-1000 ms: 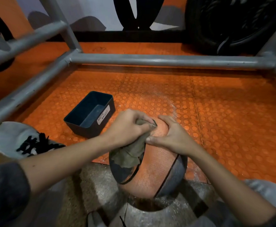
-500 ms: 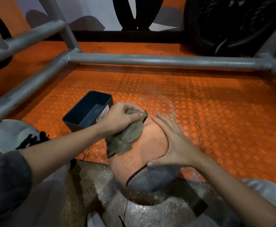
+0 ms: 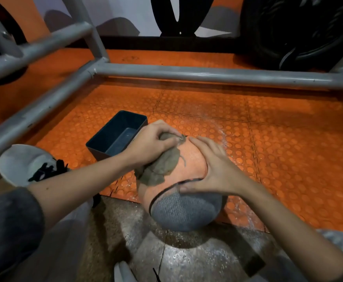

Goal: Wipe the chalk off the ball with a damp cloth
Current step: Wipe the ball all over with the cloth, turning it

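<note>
– Has the ball [image 3: 193,165] turned since a moment ago?
– Yes, its grey panel [image 3: 185,210] is nearer us. The left hand [image 3: 152,145] bunches the cloth [image 3: 162,165] on its top-left; the right hand [image 3: 217,169] lies flat, fingers spread, on its right.

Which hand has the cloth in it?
The left hand grips the greenish cloth against the ball. The right hand holds nothing: its fingers lie flat on the ball, steadying it.

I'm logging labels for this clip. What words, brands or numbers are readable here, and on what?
None can be read.
The ball shows no print.
The dark bin shows no label; the left hand, holding the cloth, covers part of its side.
The tyre is too dark to tell.
</note>
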Demonstrator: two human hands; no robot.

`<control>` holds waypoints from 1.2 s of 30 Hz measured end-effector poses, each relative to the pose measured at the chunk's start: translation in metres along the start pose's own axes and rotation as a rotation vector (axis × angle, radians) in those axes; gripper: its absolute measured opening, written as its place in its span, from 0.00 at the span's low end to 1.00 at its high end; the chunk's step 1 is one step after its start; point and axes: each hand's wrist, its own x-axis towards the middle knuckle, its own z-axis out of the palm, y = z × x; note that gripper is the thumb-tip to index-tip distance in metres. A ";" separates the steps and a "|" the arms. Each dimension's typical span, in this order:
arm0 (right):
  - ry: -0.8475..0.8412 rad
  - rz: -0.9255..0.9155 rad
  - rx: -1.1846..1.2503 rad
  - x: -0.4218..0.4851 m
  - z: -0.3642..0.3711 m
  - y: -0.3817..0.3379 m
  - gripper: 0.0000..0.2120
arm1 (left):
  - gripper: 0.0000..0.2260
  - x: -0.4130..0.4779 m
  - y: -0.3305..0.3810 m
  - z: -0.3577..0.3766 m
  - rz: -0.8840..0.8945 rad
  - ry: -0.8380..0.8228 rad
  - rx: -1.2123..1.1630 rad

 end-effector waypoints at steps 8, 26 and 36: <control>0.072 0.010 -0.022 0.003 0.011 -0.008 0.61 | 0.05 -0.025 0.005 -0.003 0.051 -0.057 -0.014; 0.193 0.042 0.135 0.009 0.008 0.009 0.55 | 0.05 0.002 -0.007 0.000 -0.123 0.059 -0.078; 0.015 0.070 0.162 0.022 -0.010 0.007 0.46 | 0.04 -0.024 -0.001 0.002 0.259 -0.107 0.046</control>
